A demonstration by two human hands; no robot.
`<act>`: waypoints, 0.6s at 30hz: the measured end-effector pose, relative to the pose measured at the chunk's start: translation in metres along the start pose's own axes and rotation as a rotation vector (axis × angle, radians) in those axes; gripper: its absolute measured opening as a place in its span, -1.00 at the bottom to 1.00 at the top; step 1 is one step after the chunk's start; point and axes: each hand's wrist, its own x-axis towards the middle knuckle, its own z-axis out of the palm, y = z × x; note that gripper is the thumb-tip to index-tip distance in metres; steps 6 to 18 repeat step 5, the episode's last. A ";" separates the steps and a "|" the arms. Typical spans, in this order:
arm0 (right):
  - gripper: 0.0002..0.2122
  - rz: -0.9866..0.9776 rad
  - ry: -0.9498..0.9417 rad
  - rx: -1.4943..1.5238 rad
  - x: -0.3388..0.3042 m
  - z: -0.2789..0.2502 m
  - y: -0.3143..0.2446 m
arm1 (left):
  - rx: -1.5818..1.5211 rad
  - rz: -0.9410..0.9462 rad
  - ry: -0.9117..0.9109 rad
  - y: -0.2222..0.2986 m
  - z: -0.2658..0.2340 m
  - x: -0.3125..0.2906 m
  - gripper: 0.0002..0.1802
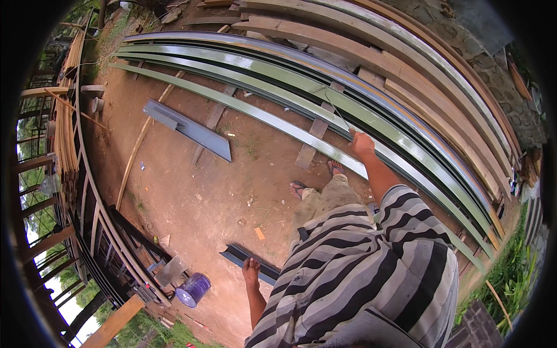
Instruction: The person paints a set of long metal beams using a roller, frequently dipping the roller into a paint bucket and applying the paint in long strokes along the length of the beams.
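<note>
My right hand (362, 145) is closed around the handle of a paint roller (339, 111), reaching out over the long beams. The roller's thin rod runs up and left to a green-coated steel beam (278, 74), where its head seems to rest on the surface. Nearer to me lies a narrower pale green beam (255, 110), parallel to the others. My left hand (250, 268) hangs low at my side with curled fingers; whatever they hold, if anything, is too small to make out. Below that hand, a short dark metal channel (235, 253) lies on the ground, partly hidden by my shirt.
Wooden crosspieces (313, 139) support the beams. Stacked timber planks (371, 55) lie beyond them. A short grey metal piece (191, 130) rests on the dirt at left. A purple bucket (193, 290) stands lower left, and a can (373, 210) shows partly beside my leg.
</note>
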 end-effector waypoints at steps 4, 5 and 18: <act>-0.53 0.004 -0.009 -0.056 -0.026 -0.014 0.053 | 0.036 0.108 -0.051 0.037 -0.026 0.042 -0.45; -0.52 0.017 -0.016 -0.080 -0.032 -0.017 0.067 | 0.041 0.130 -0.087 0.044 -0.025 0.050 -0.40; -0.52 0.017 -0.016 -0.080 -0.032 -0.017 0.067 | 0.041 0.130 -0.087 0.044 -0.025 0.050 -0.40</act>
